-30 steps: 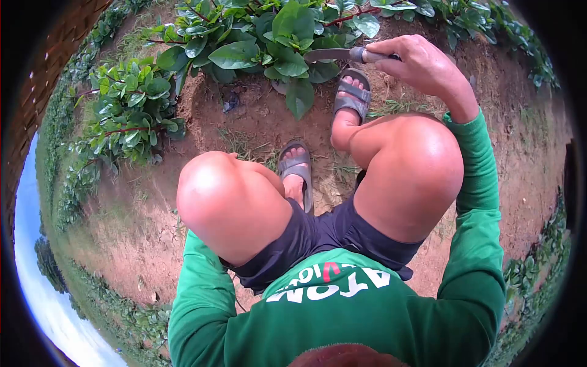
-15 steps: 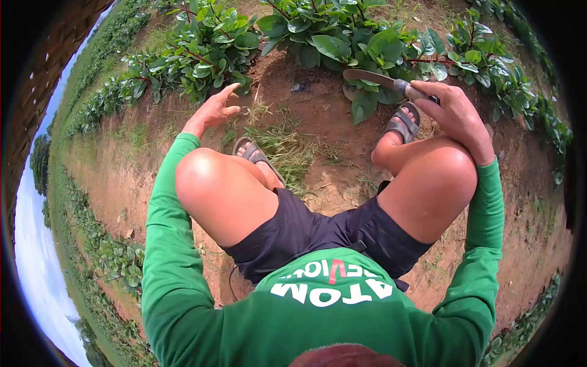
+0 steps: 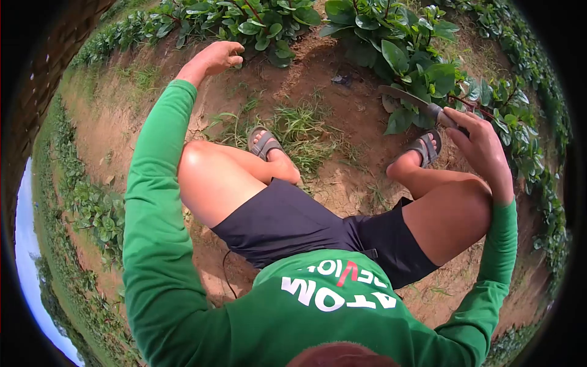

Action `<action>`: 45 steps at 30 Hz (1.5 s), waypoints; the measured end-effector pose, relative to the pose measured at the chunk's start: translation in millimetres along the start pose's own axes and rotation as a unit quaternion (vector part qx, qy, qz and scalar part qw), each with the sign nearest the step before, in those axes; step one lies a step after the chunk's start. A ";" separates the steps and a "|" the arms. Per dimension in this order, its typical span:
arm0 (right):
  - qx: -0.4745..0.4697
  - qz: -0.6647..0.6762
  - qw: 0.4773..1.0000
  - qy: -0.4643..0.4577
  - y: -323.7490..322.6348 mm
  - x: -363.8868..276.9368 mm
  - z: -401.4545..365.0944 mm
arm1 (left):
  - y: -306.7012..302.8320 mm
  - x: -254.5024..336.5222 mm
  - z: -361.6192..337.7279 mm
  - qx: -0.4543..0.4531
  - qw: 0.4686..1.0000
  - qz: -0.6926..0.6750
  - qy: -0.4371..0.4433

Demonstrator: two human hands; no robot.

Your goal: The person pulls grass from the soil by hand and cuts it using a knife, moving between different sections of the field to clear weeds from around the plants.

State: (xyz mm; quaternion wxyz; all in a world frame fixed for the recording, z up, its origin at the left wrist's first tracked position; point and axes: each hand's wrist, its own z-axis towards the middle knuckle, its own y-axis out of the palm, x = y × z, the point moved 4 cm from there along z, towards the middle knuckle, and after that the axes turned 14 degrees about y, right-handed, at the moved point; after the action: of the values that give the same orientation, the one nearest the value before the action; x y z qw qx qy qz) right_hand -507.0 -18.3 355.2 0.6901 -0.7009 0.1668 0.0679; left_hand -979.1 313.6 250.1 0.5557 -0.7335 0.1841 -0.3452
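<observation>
Two bare hands out over a patch of red-brown soil (image 3: 361,128), seen from above, green sleeves down to the wrists. Right hand (image 3: 483,147) clenched round the handle of a knife (image 3: 408,101), all fingers wrapped tight; blade bare, slightly tilted, pointing left towards the middle of the patch, tip against the leaves of a leafy plant (image 3: 397,55) at the far edge. Held just beyond the right knee, close over a grey sandal (image 3: 425,148). Left hand (image 3: 215,56) stretched well away to the far left corner of the patch, fingers curled loosely inwards, knuckles up, at the foot of a second leafy clump (image 3: 257,24); impossible to tell whether gripping a stem or only touching. Knife well apart from those left fingers, with a tuft of grass (image 3: 299,125) and the other sandal (image 3: 264,142) between. Upside down on the green shirt (image 3: 342,318), in white capitals: "ATOM"; beside it a smaller line, partly folded, with a red V, otherwise unreadable.
</observation>
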 end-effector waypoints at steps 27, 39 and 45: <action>-0.169 0.158 0.970 -0.069 108.1 -112.9 193.2 | 51.7 -11.3 80.0 -0.066 0.988 -0.043 -0.132; -0.152 0.154 0.976 0.009 107.0 -129.4 178.9 | 53.8 -32.5 85.1 -0.022 0.992 -0.089 -0.084; -0.145 0.168 0.975 0.009 105.9 -134.3 181.2 | 41.9 -12.3 92.1 -0.038 0.996 -0.059 -0.054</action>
State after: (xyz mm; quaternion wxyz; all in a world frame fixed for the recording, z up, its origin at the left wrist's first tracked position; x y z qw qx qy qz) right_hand -642.8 180.7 291.9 0.5579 -0.7562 0.2771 0.2003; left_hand -917.3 371.9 193.7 0.5148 -0.7814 0.1232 -0.3305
